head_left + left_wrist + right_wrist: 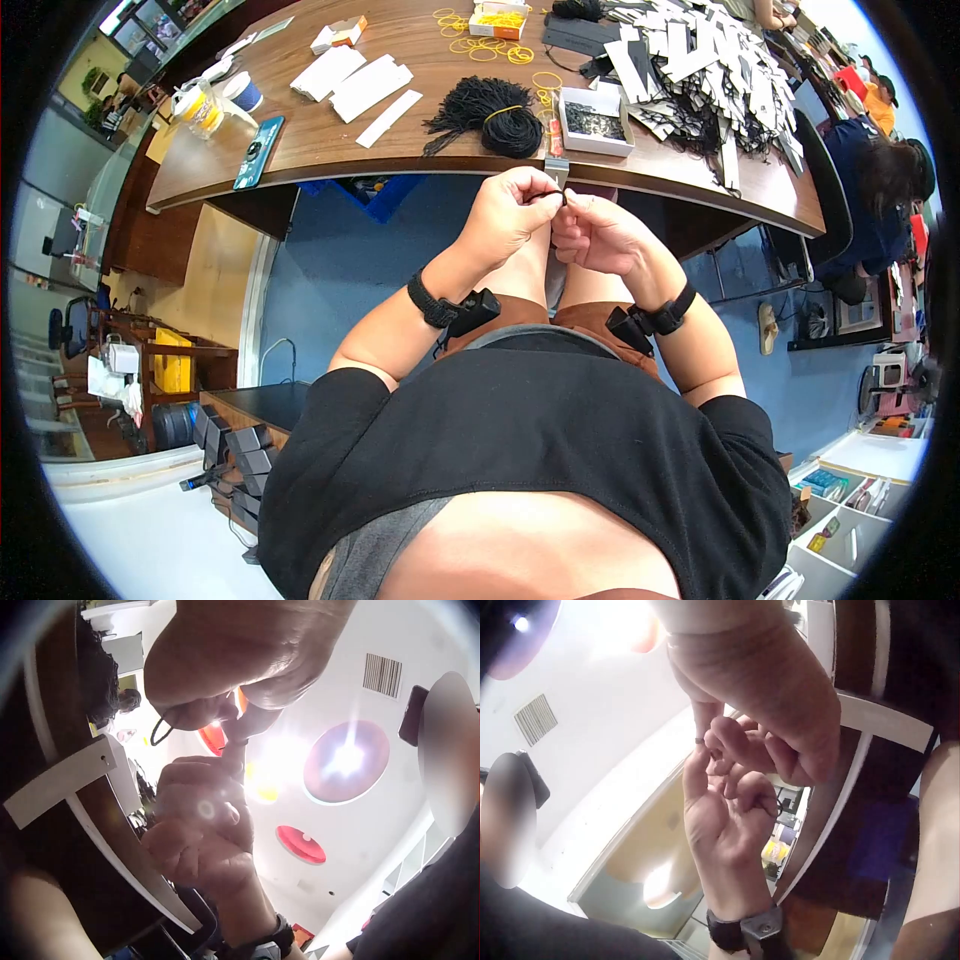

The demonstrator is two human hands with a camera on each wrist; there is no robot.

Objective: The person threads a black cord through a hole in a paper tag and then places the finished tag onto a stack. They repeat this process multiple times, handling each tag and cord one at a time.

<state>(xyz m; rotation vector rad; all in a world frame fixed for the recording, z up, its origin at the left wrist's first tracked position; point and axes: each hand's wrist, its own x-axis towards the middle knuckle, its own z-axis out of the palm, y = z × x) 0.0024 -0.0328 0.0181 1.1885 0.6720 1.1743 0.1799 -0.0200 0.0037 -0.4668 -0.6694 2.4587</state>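
Observation:
Over the lap, just off the table's front edge, both hands meet at the fingertips. My left hand [508, 220] pinches a thin black cord [155, 733], which curves out of its curled fingers as a small loop in the left wrist view. The right hand [608, 236] pinches the dark end of this cord with thumb and index finger, its other fingers loosely curled. Most of the cord is hidden inside the fingers. Close ahead of the fingertips, a pale strip [61, 784] with a small hole juts from the table edge.
On the wooden table [290, 140] lie a bundle of black cords [487, 115], a white box [595, 138] of small dark pieces, white strips [370, 88], yellow bands [478, 47] and a large pile of tags [700, 70]. A phone [258, 153] and cups [242, 92] stand left.

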